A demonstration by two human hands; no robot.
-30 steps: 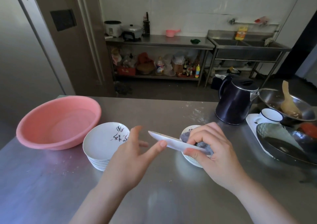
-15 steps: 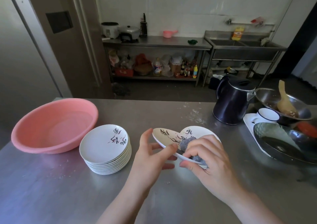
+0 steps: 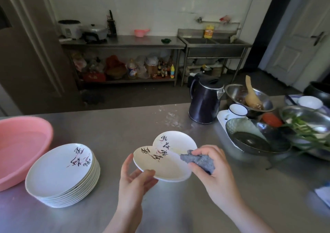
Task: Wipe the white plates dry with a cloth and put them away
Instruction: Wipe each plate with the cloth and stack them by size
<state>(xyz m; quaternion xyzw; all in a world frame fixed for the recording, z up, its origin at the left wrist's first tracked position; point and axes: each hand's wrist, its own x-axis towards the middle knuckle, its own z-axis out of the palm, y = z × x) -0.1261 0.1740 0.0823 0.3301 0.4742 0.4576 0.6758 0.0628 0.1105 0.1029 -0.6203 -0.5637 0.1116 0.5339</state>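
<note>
A white plate with black brush lettering is held face-up above the steel counter, my left hand gripping its near-left rim. My right hand presses a crumpled grey cloth against the plate's right side. Just behind it another white plate with the same lettering lies on the counter. A stack of several matching plates stands to the left.
A pink basin sits at the far left. A dark kettle, a white mug, a glass dish, metal bowls and greens crowd the right side. Bare counter lies behind the plates.
The held plate has tipped from edge-on to face-up. My left hand has closed onto its rim, and the cloth has slid to the plate's right side.
</note>
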